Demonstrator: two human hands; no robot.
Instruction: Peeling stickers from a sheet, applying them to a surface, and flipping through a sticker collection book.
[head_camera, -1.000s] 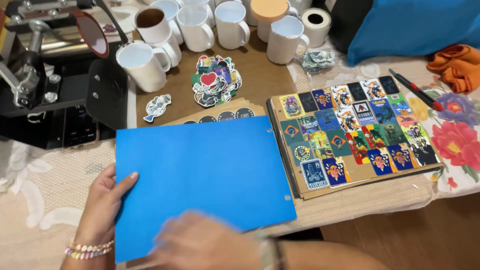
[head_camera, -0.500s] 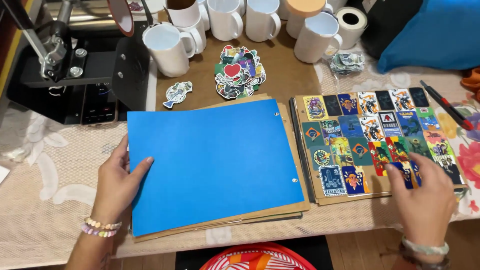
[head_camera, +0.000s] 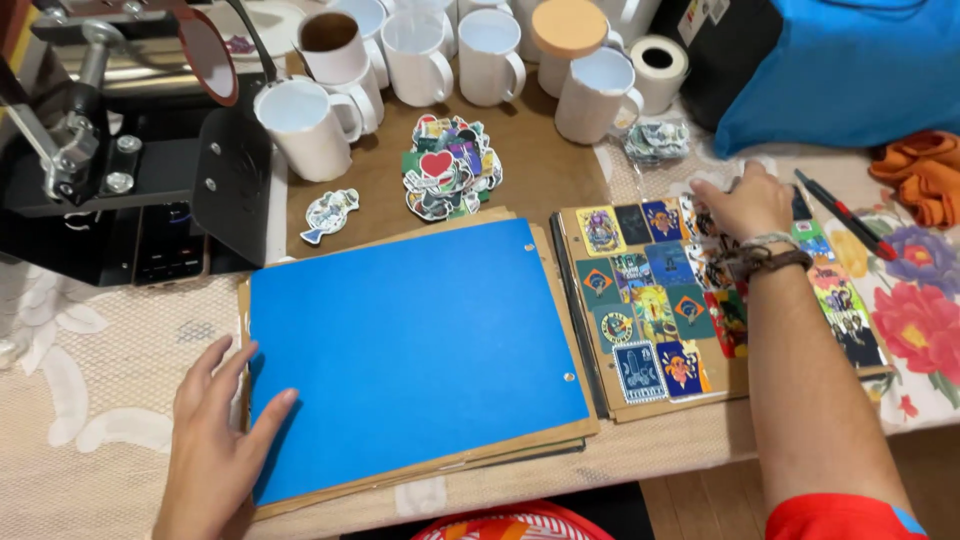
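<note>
The blue sheet lies flat on a stack of brown card pages in the middle of the tabletop, and everything else is placed here against it. At its lower left corner the left hand rests palm down with fingers spread apart, thumb on the blue surface, clamped on nothing; its wrist is cut off by the bottom edge. Just right of the sheet lies the open sticker page, filled with small coloured cards. The right forearm crosses that page and hides several cards in its right half. The right hand sits at the page's far edge, fingers bent down onto the cards; whether they pinch one cannot be told, since the fingertips are hidden behind the knuckles.

Behind the sheet sits a loose pile of stickers, with a single sticker just left of the pile. Further behind stands a cluster of white mugs, some cut off by the top edge. To the sheet's left rear is a black heat press, only partly in view. Far right of it, an orange cloth and a blue cushion run out of frame. A red rim peeks in below the sheet.
</note>
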